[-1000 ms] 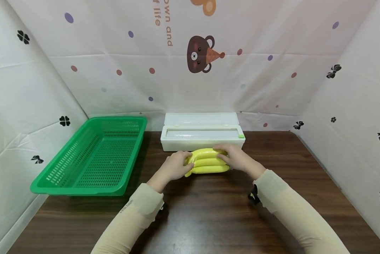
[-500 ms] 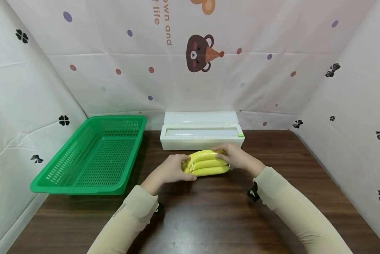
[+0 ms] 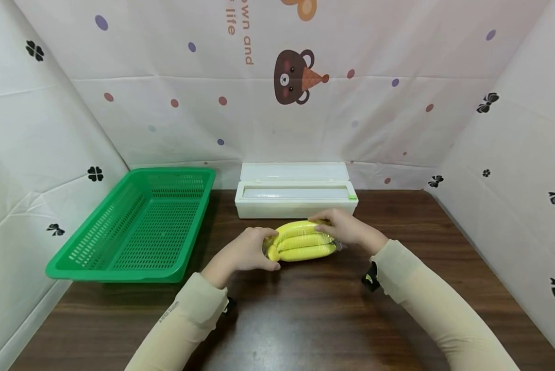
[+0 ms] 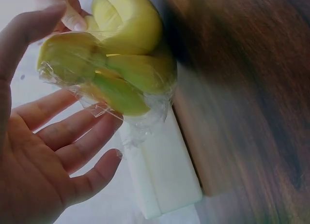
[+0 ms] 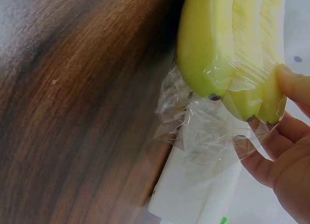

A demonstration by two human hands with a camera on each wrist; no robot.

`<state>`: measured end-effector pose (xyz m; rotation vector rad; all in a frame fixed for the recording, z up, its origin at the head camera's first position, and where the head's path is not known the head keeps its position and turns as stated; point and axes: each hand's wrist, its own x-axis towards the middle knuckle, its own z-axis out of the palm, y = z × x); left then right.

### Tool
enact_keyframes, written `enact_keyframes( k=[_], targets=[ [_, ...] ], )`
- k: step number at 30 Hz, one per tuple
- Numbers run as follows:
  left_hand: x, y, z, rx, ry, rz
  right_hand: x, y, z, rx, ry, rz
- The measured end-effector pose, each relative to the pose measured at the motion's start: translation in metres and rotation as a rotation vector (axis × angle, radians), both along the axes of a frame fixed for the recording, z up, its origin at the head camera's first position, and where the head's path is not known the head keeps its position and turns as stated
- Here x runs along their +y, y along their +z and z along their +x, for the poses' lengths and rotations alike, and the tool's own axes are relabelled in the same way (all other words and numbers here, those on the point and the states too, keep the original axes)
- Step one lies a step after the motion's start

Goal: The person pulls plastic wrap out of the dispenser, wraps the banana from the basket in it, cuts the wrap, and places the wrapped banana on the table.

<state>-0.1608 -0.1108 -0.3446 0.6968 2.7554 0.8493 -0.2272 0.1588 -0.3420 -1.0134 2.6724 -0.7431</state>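
Observation:
A bunch of yellow bananas (image 3: pixel 305 241), wrapped in clear plastic film, is held up in front of the white box. My right hand (image 3: pixel 344 226) grips its right end, thumb on the near face and fingers behind, as the right wrist view shows. Loose crumpled film (image 5: pixel 198 132) hangs past the banana tips. At the stem end, my left hand (image 3: pixel 247 251) has its fingers spread and thumb apart; the left wrist view shows the fingers (image 4: pixel 87 141) by the film's edge, at most lightly touching it. Greenish parts of the bananas (image 4: pixel 126 96) show through the film there.
Behind the bananas, against the back wall, stands a white cling film dispenser (image 3: pixel 296 208) with its lid up and a green slider at its right end. A green slotted basket (image 3: pixel 175 275) sits at the left on the dark wooden table (image 3: pixel 305 324).
My left hand has let go its grip on the stem end, shifted slightly left and spread its fingers. The bananas have tilted a little and dropped slightly; my right hand has kept its hold.

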Motion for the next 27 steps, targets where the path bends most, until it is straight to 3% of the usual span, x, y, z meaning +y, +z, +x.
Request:
enact_keyframes(
  k=[9,19,23,27],
  targets=[
    [-0.002,0.006,0.001,-0.003,0.014,0.051,-0.001,0.001,-0.003,-0.029,0.003,0.011],
    [-0.005,0.006,-0.005,-0.046,0.079,0.116,-0.006,0.004,0.002,-0.012,-0.003,0.098],
    [-0.005,0.006,-0.006,-0.067,0.099,0.129,-0.01,0.004,0.005,0.032,0.001,0.112],
    [-0.006,0.005,-0.008,-0.092,0.121,0.125,-0.018,0.003,0.015,0.144,0.034,0.115]
  ],
)
